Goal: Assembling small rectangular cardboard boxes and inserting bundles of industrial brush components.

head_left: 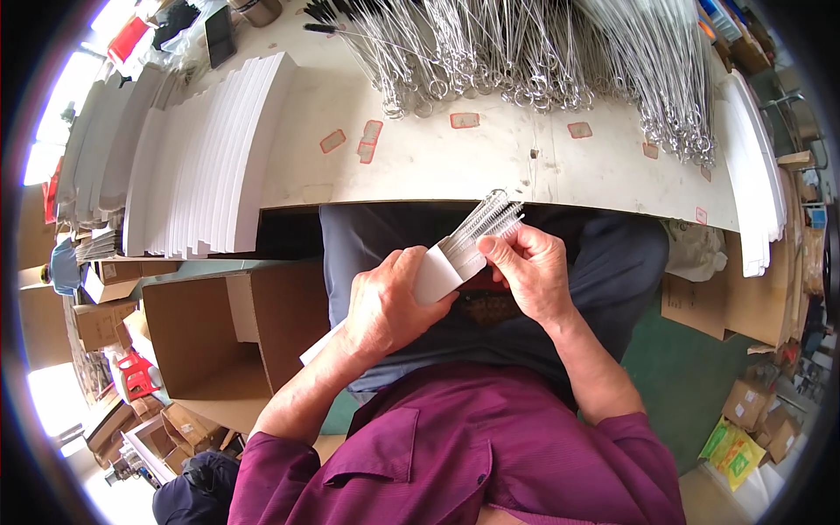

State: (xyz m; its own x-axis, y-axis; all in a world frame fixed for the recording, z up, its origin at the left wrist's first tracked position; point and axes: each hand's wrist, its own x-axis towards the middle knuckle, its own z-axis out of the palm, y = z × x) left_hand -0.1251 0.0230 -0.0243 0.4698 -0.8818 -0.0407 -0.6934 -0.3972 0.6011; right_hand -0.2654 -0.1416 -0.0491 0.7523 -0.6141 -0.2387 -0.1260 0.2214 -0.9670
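My left hand [382, 299] is wrapped round a long, narrow white box [435, 276], held at a slant above my lap. Several thin wire brushes [479, 234] with clear bristles stick out of its upper open end. At that end my right hand [535, 269] pinches the brushes between thumb and fingers. How far the brushes reach down inside the box is hidden. The lower end of the box shows beyond my left wrist.
On the pale table [420, 166] a large pile of wire brushes [499, 61] with looped ends lies at the back. White boxes [201, 166] stand in a row at left, and more white boxes [752, 166] at right. An open cardboard carton [206, 341] is below left.
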